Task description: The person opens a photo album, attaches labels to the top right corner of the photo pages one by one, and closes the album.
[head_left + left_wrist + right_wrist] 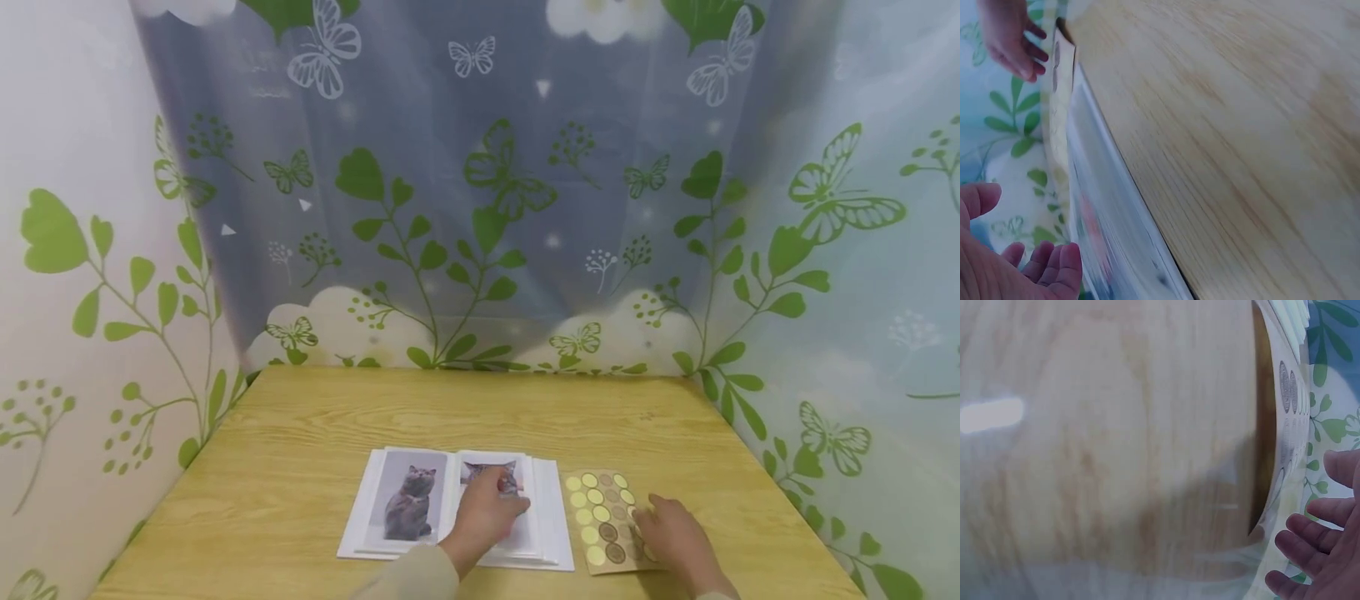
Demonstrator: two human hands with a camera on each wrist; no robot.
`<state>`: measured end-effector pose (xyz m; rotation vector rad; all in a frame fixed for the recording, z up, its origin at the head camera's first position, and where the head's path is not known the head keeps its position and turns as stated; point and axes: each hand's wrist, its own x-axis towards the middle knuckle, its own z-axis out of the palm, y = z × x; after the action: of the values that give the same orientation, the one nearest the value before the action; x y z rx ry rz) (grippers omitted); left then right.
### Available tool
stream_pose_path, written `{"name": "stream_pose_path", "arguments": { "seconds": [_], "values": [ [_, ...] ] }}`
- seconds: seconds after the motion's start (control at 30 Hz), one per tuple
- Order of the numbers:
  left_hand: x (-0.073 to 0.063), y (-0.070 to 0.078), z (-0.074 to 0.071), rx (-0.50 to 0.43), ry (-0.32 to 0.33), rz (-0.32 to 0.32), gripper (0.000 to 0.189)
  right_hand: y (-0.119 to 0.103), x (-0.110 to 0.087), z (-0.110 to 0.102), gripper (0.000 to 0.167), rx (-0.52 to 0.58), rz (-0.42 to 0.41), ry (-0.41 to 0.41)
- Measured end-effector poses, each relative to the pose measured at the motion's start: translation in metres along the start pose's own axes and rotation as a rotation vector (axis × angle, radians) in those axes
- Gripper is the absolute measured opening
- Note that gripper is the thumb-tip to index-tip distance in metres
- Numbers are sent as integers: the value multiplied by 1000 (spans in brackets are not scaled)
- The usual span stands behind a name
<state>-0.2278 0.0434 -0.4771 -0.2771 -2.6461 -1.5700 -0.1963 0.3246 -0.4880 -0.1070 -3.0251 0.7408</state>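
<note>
An open photo album [551,508] lies on the table with a grey cat photo [408,500] on its left page and a second cat photo on its right page. Over that right page hovers my left hand [483,512], partly covering the picture. Its thumb and fingers stand apart in the left wrist view, with nothing between them. To the album's right is a sheet of round stickers [588,517], several yellow and others brownish. My right hand [678,537] is at the sheet's right edge, hiding part of it. Loosely bent, spread fingers [1313,534] show in the right wrist view, holding nothing.
The wood-grain table [300,425] reaches back to a curtain [480,208] printed with leaves and butterflies, which also hangs along both sides. In the right wrist view the sticker sheet's near edge [1266,506] curls up off the tabletop.
</note>
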Motion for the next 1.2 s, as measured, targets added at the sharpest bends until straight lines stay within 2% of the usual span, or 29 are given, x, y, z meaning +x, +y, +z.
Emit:
{"name": "stream_pose_path", "arguments": {
  "seconds": [0.1,0.27,0.37,0.53,0.67,0.8,0.9,1.07,1.2],
  "values": [
    [-1,7,14,79,-18,67,48,3,-1,3,55,-12,-8,14],
    [-4,17,35,300,-22,197,48,3,-2,6,53,-15,5,26],
    [-4,20,47,404,-36,243,49,3,-3,7,52,-21,5,31],
    [-4,17,66,537,-42,262,50,5,-4,8,51,-43,4,31],
    [-3,11,75,629,-40,288,46,5,-6,8,50,-87,15,24],
    [-4,9,80,738,-74,308,46,2,-7,8,42,-133,18,24],
    [-6,8,84,825,-121,299,52,1,-7,10,36,-159,13,25],
    [-9,7,89,877,-202,276,59,3,-6,15,44,-175,15,12],
    [-10,9,91,871,-231,262,58,2,-6,16,46,-172,24,5]
  ]
}}
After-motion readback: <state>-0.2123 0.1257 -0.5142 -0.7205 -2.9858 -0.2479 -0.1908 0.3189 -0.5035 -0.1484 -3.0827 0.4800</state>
